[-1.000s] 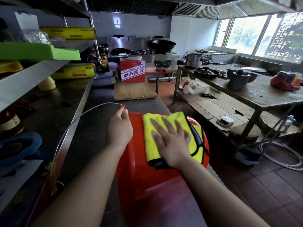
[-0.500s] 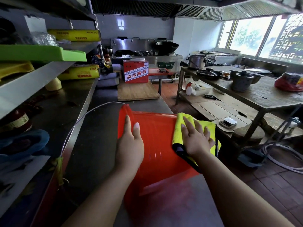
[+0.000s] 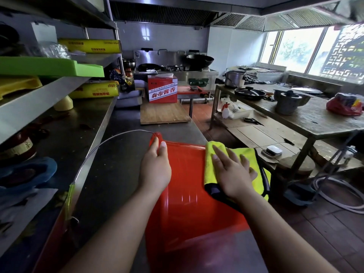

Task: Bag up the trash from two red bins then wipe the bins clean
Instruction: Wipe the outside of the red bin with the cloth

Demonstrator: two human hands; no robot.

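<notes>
A red bin (image 3: 187, 203) lies on its side on the steel counter (image 3: 110, 174), its smooth wall facing up. Its thin wire handle (image 3: 102, 143) arcs away to the left. My left hand (image 3: 155, 168) rests on the bin's upper left part, fingers reaching its far corner by the handle's end. A yellow-green cloth (image 3: 242, 160) with dark edging lies over the bin's right side. My right hand (image 3: 230, 174) presses flat on that cloth with straight, spread fingers. Only this one bin is in view.
A wooden board (image 3: 163, 115) and a red carton (image 3: 163, 89) sit farther along the counter. Steel shelves (image 3: 39, 107) with yellow boxes and a green tray run along the left. A wooden table (image 3: 307, 119) with pots stands right, across a tiled aisle.
The bin has turned from its rounded bottom facing me to a flat wall facing up. My right hand slid the cloth toward the bin's right edge; my left hand moved along the bin's upper left.
</notes>
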